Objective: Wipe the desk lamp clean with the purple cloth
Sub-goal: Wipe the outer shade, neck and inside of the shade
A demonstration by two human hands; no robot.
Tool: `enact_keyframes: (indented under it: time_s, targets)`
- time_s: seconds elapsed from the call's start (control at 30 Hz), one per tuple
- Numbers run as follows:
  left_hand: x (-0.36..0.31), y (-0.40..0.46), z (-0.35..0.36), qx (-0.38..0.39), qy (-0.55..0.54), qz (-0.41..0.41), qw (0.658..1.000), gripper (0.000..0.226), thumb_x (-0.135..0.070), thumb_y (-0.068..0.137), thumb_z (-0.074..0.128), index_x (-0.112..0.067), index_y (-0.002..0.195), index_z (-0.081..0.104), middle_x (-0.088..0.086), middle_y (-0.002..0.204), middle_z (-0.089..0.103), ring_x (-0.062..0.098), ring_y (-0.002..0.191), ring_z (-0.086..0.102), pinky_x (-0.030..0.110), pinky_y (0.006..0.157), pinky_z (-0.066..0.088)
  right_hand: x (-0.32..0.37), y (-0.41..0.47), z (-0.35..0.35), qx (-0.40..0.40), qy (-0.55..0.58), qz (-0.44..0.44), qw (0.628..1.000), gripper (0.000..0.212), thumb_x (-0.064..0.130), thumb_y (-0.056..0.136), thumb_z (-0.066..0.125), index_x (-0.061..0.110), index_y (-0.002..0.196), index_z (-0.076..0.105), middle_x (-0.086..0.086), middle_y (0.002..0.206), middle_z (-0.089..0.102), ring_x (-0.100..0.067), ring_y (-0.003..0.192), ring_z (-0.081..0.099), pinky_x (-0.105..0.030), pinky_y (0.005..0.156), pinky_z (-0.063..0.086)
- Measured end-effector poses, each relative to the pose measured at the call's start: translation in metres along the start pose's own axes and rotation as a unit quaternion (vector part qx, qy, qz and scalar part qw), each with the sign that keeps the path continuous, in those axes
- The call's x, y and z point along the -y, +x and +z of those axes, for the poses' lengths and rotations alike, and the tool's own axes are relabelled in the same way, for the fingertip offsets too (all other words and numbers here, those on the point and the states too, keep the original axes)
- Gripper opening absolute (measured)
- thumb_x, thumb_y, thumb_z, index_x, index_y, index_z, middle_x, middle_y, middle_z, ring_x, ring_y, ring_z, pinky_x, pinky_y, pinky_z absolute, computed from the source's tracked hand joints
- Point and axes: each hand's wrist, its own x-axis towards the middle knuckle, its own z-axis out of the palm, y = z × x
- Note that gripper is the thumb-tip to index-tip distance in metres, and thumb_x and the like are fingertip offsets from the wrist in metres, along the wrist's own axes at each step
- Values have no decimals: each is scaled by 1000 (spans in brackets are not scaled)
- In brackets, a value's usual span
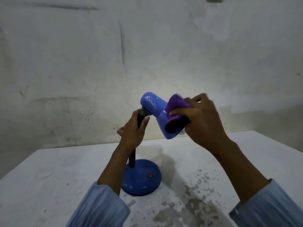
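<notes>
A blue desk lamp stands on the table, its round base (141, 177) in the middle and its shade (154, 105) tilted down to the right. My left hand (133, 130) grips the dark flexible neck just below the shade. My right hand (202, 118) holds the purple cloth (176, 104) bunched against the wide lower end of the shade. The cloth and my fingers cover part of the shade's rim. A small red switch (149, 175) sits on the base.
The white table (57, 177) has worn, speckled patches at the front right. A stained grey wall (98, 63) rises close behind the table's far edge.
</notes>
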Motion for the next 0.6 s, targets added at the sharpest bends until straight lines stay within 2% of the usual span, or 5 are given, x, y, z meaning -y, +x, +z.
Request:
enact_keyframes:
  time_s: [0.13, 0.23, 0.37, 0.5, 0.6]
  targets:
    - [-1, -11, 0, -27, -46, -8, 999, 38, -41, 96, 40, -31, 132, 35, -22, 107, 49, 5, 100, 47, 47, 103, 27, 5, -8, 14, -61, 7, 121, 991, 33, 13, 75, 74, 14, 107, 69, -10, 108, 67, -34, 98, 49, -33, 77, 39]
    - [0, -16, 0, -31, -64, -6, 997, 38, -36, 96, 41, -33, 134, 35, -24, 108, 49, 5, 103, 46, 54, 105, 28, 22, -21, 25, -90, -52, 51, 993, 31, 13, 70, 71, 13, 101, 71, -7, 106, 68, -37, 95, 50, -37, 72, 41]
    - [6, -22, 2, -22, -87, 9, 996, 48, -35, 95, 45, -34, 139, 26, -13, 134, 46, 9, 118, 44, 54, 107, 26, 37, -33, 34, -64, -125, -35, 989, 25, 14, 65, 73, 10, 89, 73, -6, 96, 71, -35, 94, 55, -40, 69, 49]
    - [11, -22, 2, -24, -99, 41, 994, 53, -27, 94, 50, -42, 137, 22, -19, 125, 43, 8, 113, 47, 45, 99, 33, 38, -40, 34, -19, -138, -74, 987, 28, 18, 57, 84, 12, 83, 75, -5, 91, 72, -32, 85, 65, -38, 69, 53]
    - [17, -18, 7, -29, -59, 39, 997, 53, -25, 94, 50, -42, 138, 23, -10, 128, 50, 16, 114, 49, 52, 98, 34, 35, -41, 32, -14, -140, -92, 986, 24, 21, 61, 81, 13, 82, 75, -4, 94, 72, -32, 86, 65, -38, 68, 52]
